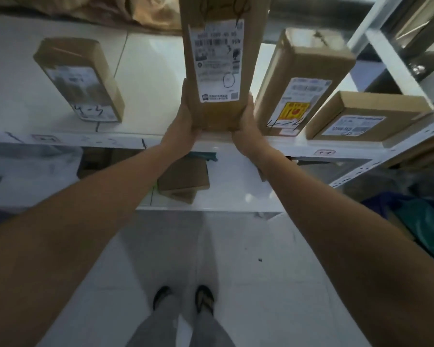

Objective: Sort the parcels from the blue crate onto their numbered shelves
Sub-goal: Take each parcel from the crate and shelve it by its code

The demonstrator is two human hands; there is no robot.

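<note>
Item: tall cardboard parcel, white label facing out, held upright at the front of the upper white shelf; contact between base and shelf cannot be told. Left hand and right hand clasp its lower sides, one each. Adjacent on the shelf: labelled parcel well to the left, yellow-stickered parcel just beside on the right, low box beyond.

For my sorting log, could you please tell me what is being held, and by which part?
A tall cardboard parcel, gripped at its near end: the left hand on its left side, the right hand on its right side.
</note>
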